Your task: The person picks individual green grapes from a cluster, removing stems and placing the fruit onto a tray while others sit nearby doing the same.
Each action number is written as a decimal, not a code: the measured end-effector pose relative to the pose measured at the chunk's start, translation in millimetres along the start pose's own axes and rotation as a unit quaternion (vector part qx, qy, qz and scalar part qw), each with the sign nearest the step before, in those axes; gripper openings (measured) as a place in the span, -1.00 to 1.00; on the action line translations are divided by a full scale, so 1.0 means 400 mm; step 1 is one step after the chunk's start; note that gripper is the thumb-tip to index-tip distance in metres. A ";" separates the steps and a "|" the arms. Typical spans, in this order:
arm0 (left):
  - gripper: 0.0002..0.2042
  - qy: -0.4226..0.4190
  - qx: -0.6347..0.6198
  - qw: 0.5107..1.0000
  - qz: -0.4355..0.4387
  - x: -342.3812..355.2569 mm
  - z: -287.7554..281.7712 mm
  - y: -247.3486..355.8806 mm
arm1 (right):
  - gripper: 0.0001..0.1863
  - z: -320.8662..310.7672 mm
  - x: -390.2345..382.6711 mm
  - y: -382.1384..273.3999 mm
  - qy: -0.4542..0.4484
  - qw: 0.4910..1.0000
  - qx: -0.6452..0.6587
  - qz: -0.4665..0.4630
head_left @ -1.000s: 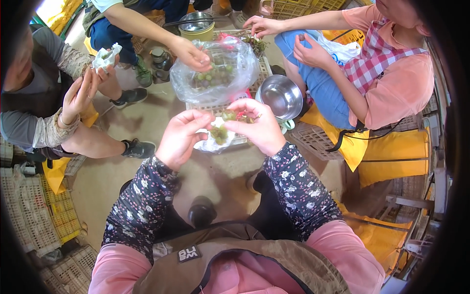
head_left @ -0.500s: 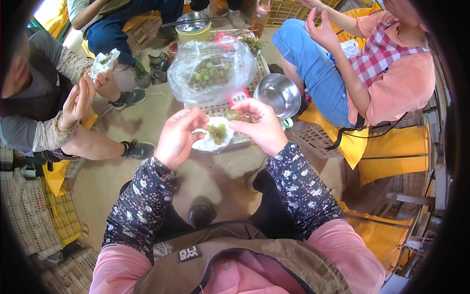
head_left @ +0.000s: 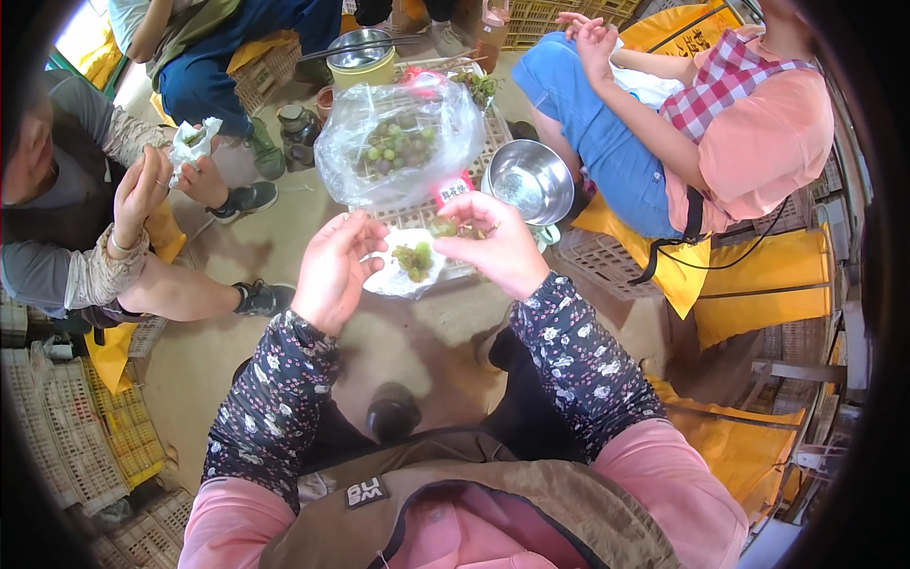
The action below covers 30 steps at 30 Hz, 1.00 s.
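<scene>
My right hand (head_left: 493, 242) pinches a small sprig of grapes (head_left: 443, 228) between thumb and fingers. To its left, my left hand (head_left: 334, 266) has bent fingers with a gap to the thumb, and nothing shows in it. Between and just beyond the hands, a white sheet of paper or plastic (head_left: 396, 285) bears green grape pieces or skins (head_left: 412, 261). A clear plastic bag (head_left: 332, 161) of green and purplish grapes (head_left: 398, 142) sits farther off on an upturned white crate (head_left: 495, 128). Beside the bag lies a red packet (head_left: 453, 187).
A steel bowl (head_left: 529, 180) stands right of the bag; a yellow pot (head_left: 365, 72) with chopsticks across it stands behind. A dark jar (head_left: 300, 128) is at the left. Seated people flank the crate, one holding white wrapping (head_left: 194, 140). Yellow-covered crates (head_left: 763, 294) line the right.
My left hand's thumb and fingers have shifted slightly, while my right hand keeps the grapes. The person at right has lowered their hands. The whole view has shifted a little.
</scene>
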<state>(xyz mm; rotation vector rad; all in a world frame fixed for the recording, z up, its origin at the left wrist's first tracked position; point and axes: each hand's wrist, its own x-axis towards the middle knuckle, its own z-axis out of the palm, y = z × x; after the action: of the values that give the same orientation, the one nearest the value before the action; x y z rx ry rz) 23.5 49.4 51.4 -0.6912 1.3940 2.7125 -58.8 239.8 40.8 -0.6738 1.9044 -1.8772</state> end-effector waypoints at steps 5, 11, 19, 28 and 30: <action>-0.91 -0.016 -0.009 1.000 0.001 0.000 -0.007 -0.003 | -0.72 -0.004 -0.001 0.005 0.005 1.000 0.003 0.011; -0.94 -0.015 -0.036 0.999 -0.002 -0.007 -0.008 0.003 | -0.71 -0.002 -0.003 -0.029 0.004 0.999 0.008 0.046; -0.80 -0.070 -0.156 0.985 -0.025 -0.050 0.000 0.016 | -0.74 -0.011 -0.012 -0.069 0.046 0.958 0.204 0.194; -0.37 -0.163 -0.222 0.945 -0.179 -0.219 0.111 0.036 | -0.73 -0.017 -0.022 -0.064 0.058 0.958 0.216 0.180; -0.23 -0.220 -0.233 0.912 -0.257 -0.261 0.125 0.054 | -0.73 -0.016 -0.022 -0.050 0.061 0.961 0.208 0.173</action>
<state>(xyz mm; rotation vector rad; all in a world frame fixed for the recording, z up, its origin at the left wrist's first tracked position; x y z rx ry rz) 94.4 94.6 134.0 -0.3420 0.3920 2.5286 -54.1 250.1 60.5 -0.0867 1.4957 -2.0211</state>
